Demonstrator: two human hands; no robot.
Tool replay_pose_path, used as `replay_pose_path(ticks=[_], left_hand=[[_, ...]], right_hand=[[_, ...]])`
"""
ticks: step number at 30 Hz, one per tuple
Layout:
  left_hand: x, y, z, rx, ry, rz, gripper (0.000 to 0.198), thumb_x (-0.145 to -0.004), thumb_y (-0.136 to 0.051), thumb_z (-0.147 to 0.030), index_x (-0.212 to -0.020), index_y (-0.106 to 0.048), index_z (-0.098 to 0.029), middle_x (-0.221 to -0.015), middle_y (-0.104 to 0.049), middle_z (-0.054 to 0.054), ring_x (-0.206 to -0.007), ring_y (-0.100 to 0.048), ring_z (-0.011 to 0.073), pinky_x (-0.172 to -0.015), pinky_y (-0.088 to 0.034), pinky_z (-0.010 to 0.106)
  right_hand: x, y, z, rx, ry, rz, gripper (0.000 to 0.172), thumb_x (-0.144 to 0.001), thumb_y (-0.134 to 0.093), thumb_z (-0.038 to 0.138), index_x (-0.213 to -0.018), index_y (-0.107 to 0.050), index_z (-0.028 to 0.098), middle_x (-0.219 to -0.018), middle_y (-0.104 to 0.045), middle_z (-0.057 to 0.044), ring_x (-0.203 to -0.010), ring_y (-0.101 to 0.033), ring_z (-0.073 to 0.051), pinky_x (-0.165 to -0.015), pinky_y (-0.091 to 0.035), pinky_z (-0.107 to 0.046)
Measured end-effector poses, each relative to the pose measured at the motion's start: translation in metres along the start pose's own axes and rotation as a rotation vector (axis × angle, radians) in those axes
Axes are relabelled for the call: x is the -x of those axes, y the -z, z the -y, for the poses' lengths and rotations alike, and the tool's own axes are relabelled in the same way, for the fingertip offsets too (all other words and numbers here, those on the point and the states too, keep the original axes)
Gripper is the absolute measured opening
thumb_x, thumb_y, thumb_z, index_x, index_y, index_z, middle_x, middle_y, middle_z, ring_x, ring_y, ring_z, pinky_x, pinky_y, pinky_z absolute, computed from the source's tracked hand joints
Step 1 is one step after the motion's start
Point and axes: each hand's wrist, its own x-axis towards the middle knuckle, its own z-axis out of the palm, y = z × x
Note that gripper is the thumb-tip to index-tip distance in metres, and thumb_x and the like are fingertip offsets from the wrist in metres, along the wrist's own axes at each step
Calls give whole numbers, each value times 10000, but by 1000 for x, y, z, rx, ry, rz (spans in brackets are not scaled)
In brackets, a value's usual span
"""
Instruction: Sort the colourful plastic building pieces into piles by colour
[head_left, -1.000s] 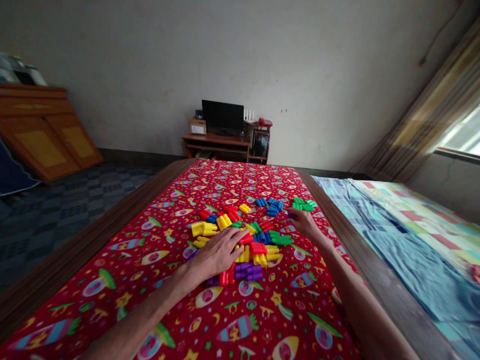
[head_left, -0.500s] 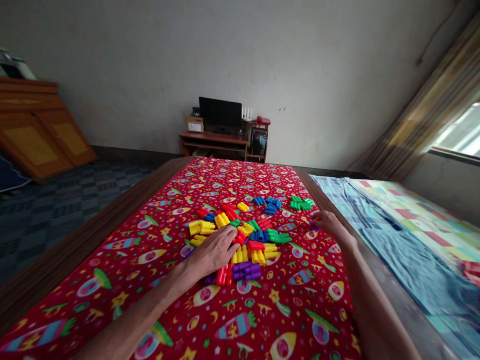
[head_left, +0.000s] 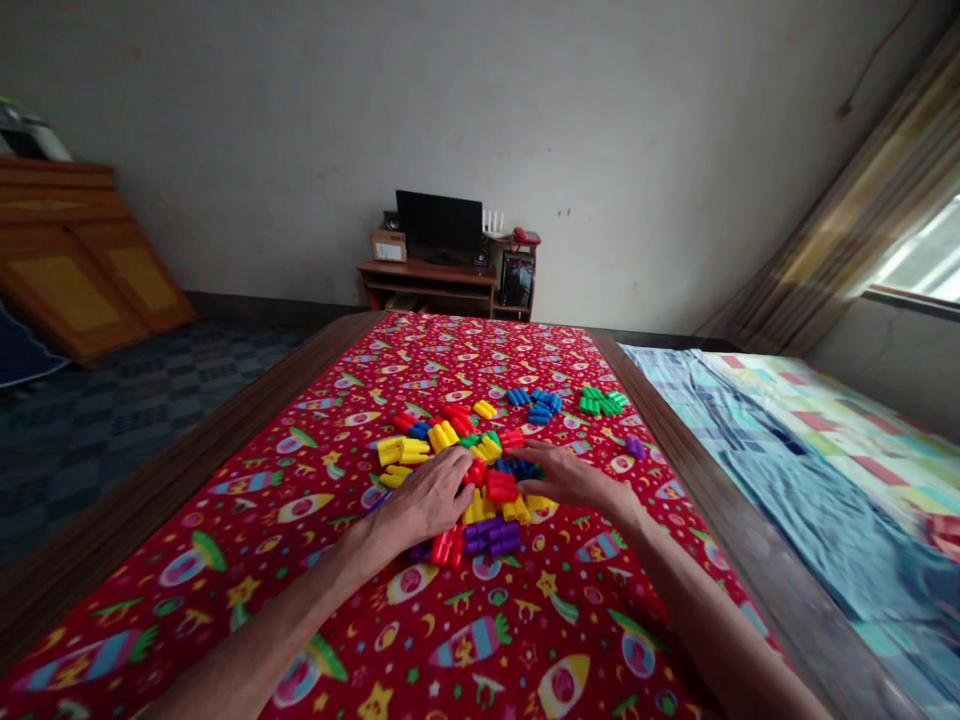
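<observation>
Plastic building blocks in several colours lie in a loose pile on the red patterned tablecloth (head_left: 480,590). My left hand (head_left: 431,495) rests at the pile's left side, with its thumb and fingers closed about a red block (head_left: 474,474). Over the pile's right side reaches my right hand (head_left: 566,475), fingers stretched out and partly covering blue blocks (head_left: 517,467). Between the hands lies another red block (head_left: 501,487). Nearer me are purple blocks (head_left: 493,537) and a red block pair (head_left: 448,547). Yellow blocks (head_left: 403,451) sit beyond my left hand.
Apart from the pile are a blue group (head_left: 540,405), a green group (head_left: 602,401) and a purple block (head_left: 636,447) near the table's right edge. A bed (head_left: 810,430) adjoins on the right. A desk with a monitor (head_left: 439,226) stands beyond the table.
My right hand has moved left from the table's right edge to the pile. A purple block now lies uncovered where that hand was. My left hand has stayed nearly still.
</observation>
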Motion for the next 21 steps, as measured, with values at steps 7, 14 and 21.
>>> replay_pose_path(ticks=[7,14,21], left_hand=[[-4,-3,24,18,178,-1,278,-863,-425,-142,-1100,-570,-160,-1054,-693,122,-1010,-671,248,-926,-536,389],[-8,18,44,58,158,-30,217,-849,-482,-176,-1002,-636,-198,-960,-727,71,-889,-695,226,-818,-551,335],[-9,32,48,37,158,-63,247,-853,-441,-167,-927,-674,-199,-900,-713,58,-819,-679,196,-746,-543,289]], right_hand=[[-5,-24,24,-96,79,-133,271,-871,-581,171,-1124,-677,173,-1039,-714,-74,-927,-666,-184,-823,-504,-285],[2,-8,34,68,180,-262,248,-914,-593,297,-1107,-663,158,-1036,-693,-129,-937,-653,-217,-814,-495,-329],[22,-37,87,366,328,16,254,-890,-604,196,-1144,-625,193,-1103,-671,-129,-1011,-616,-248,-867,-485,-363]])
